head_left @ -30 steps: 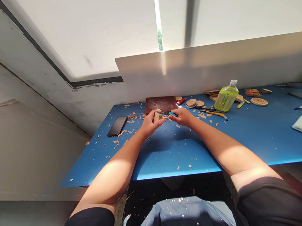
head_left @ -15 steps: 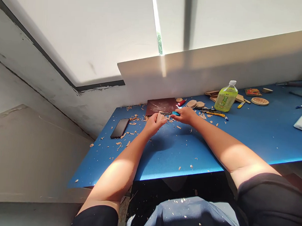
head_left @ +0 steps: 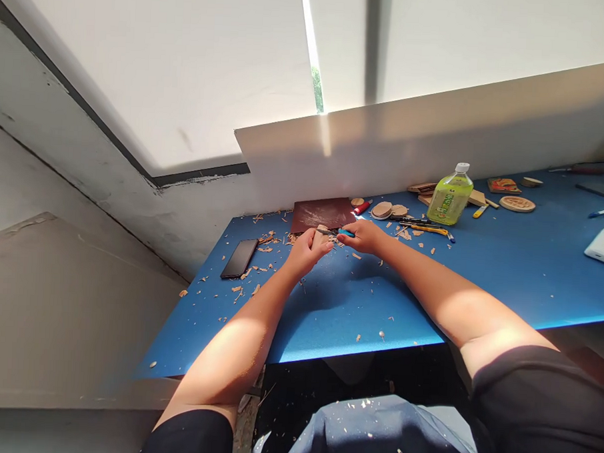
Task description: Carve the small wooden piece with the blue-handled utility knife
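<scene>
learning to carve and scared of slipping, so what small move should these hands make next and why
Probably one short, light stroke of the blue-handled cutting tool against the wood block: the right hand grips the tool, the left hand holds the block, and the tool's tip appears to meet the block close to the left fingers, so little force seems wise.

It's matt wood on the block (head_left: 320, 238), seemingly plastic on the knife handle (head_left: 346, 232), glossy plastic bottle (head_left: 450, 199) gleaming, phone (head_left: 239, 258) smooth!
</scene>
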Available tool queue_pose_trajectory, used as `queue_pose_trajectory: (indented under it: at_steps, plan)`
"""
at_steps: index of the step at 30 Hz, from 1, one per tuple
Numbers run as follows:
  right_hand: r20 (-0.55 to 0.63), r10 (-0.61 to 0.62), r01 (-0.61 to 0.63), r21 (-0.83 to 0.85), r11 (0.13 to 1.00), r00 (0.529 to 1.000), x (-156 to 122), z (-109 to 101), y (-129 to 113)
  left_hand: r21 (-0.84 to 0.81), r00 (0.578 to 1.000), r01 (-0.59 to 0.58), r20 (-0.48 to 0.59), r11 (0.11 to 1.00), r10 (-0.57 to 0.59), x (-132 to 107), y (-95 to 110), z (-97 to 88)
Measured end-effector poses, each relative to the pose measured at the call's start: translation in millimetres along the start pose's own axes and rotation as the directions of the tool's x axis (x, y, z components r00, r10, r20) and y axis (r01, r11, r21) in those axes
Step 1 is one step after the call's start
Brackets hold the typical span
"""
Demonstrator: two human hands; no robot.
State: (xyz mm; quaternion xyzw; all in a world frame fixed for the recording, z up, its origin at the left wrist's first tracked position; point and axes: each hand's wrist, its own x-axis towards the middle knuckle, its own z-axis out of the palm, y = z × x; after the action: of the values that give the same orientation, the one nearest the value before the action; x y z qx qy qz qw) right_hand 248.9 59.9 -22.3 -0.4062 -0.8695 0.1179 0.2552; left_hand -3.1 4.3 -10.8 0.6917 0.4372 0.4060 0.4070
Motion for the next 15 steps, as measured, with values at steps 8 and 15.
queue_pose_trajectory:
  at_steps: [8,15]
  plan:
    - [-0.019,0.082,-0.084,-0.095,0.992,0.996,-1,-7,-1,0.045,0.997,0.042,-0.06,0.998,-0.039,3,1,2.3]
    - [0.088,-0.054,0.032,0.237,0.971,0.995,0,5,-7,0.092,0.999,-0.044,-0.008,0.995,0.045,-1,3,-8.7]
